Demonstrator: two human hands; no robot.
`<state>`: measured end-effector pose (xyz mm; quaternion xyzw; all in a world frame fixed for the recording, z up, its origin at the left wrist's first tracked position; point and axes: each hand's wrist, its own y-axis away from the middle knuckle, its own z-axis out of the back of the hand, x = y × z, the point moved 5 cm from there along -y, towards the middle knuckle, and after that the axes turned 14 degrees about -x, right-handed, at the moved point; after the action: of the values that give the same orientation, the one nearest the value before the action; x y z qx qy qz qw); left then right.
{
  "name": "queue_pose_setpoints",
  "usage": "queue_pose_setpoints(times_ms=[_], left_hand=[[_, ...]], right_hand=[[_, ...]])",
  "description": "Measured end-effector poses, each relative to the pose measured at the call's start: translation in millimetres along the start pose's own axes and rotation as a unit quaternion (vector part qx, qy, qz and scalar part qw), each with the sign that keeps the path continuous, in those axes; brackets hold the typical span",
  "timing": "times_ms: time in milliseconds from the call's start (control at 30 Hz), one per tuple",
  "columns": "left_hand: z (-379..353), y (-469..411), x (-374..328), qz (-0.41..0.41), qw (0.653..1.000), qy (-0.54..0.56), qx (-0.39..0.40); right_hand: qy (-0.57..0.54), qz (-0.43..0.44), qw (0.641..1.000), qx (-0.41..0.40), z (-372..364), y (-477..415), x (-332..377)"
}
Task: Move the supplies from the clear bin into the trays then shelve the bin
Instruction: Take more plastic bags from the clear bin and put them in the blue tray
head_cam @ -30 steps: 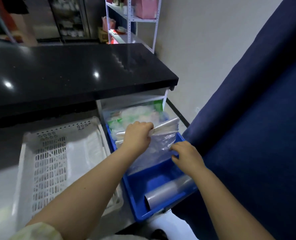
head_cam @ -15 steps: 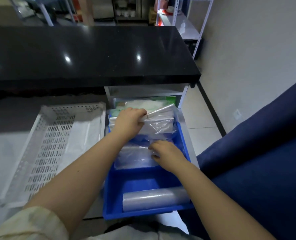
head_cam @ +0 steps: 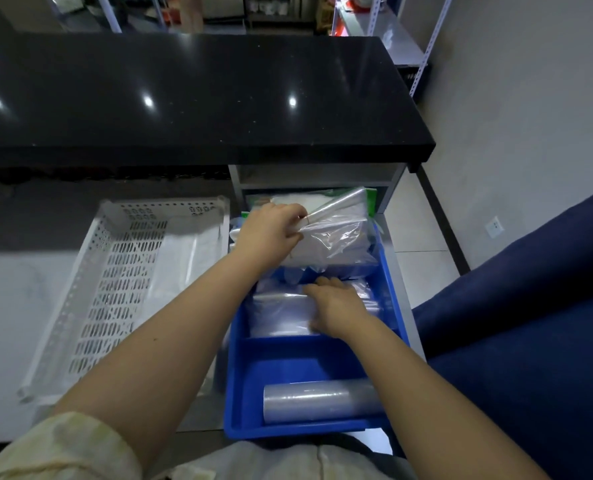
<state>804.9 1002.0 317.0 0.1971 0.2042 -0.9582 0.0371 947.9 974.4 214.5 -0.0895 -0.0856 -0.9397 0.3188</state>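
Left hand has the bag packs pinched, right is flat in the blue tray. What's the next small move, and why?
Probably lower the bag packs held in the left hand into the blue tray, behind the flat stack under the right hand: they hang above that gap.

Dim, bluish light. You get three point glares on the black counter (head_cam: pixel 198 98) beyond your hands (head_cam: pixel 270 233). Right hand (head_cam: pixel 336 306) motion-blurred; straight edges bow toward frame borders.
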Motion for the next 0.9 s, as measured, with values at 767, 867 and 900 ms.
queue_pose_setpoints(times_ms=[767, 867, 900], left_hand=[[54.4, 11.1, -26.1, -0.061, 0.997, -0.035, -0.038], [59.0, 23.1, -30.8, -0.040, 0.997, -0.031, -0.057], [58.8, 28.5, -33.2, -0.029, 0.998, -0.022, -0.058]], right_hand=[[0.059, 0.111, 0.972, -0.196, 100.0, 46.7, 23.1], [0.037, 0.120, 0.970, -0.209, 111.5, 59.9, 16.0], [0.036, 0.127, 0.969, -0.210, 114.4, 64.5, 12.3]])
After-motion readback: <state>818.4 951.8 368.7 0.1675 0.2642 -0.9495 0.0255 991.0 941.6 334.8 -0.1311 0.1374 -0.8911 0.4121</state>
